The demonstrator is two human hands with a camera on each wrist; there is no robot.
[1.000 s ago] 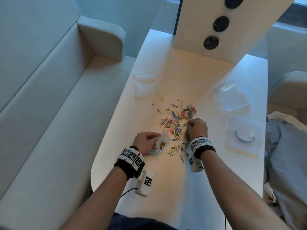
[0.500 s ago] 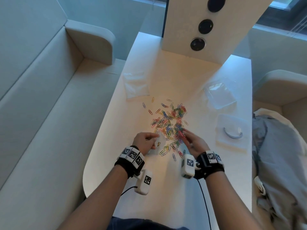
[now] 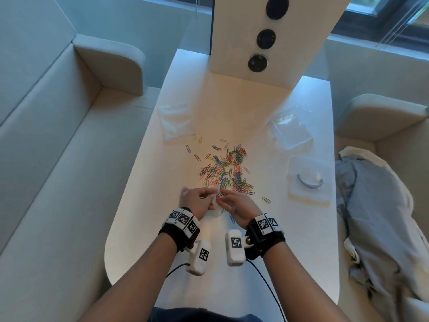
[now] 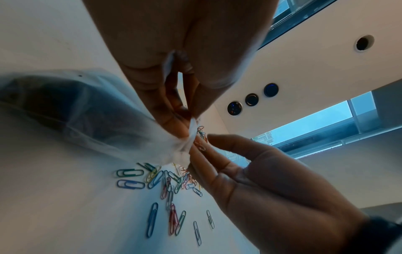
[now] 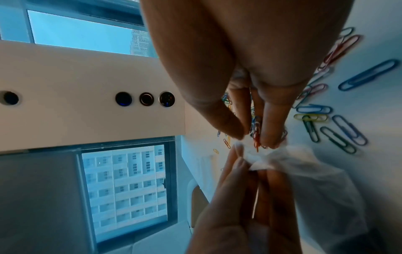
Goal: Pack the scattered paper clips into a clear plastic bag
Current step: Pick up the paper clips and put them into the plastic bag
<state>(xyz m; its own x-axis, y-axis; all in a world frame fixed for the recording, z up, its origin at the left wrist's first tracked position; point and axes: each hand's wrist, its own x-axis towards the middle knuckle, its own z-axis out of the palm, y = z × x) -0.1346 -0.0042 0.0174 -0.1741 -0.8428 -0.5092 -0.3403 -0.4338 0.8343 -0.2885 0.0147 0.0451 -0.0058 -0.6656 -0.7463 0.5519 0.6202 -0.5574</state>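
1. The left hand [image 3: 197, 199] pinches the mouth of the bag [image 4: 91, 120], thumb and fingers curled on the crumpled rim; the bag hangs from that grip just over the table [image 3: 232, 112], at the near edge of the pile
2. The right hand [image 3: 236, 205] meets it at the rim, its fingertips [image 5: 269, 137] pinching a few clips, a red clip [image 5: 256, 139] foremost, right at the bag's mouth
3. In the left wrist view the bag bulges out to the left of the hands, translucent and dark inside; what it holds cannot be made out
4. The pile [image 3: 225, 168] of coloured clips lies on the table just beyond the hands, thickest in its middle, with stray ones at its far left edge and one stray clip [image 3: 266, 199] to the right of the right hand
5. More loose clips [image 4: 169, 189] lie on the table under and beside the hands
6. Left of the pile and further back lies a flat spare bag [image 3: 177, 123]; right of the pile and further back, a clear tray [image 3: 290, 130]; right of the pile, a lidded box [image 3: 308, 180] with a curved handle
7. Beyond the pile stands a white panel [image 3: 232, 43] with three dark round buttons
8. A grey cloth [image 3: 376, 217] lies on the seat beside the table, to the right of the box
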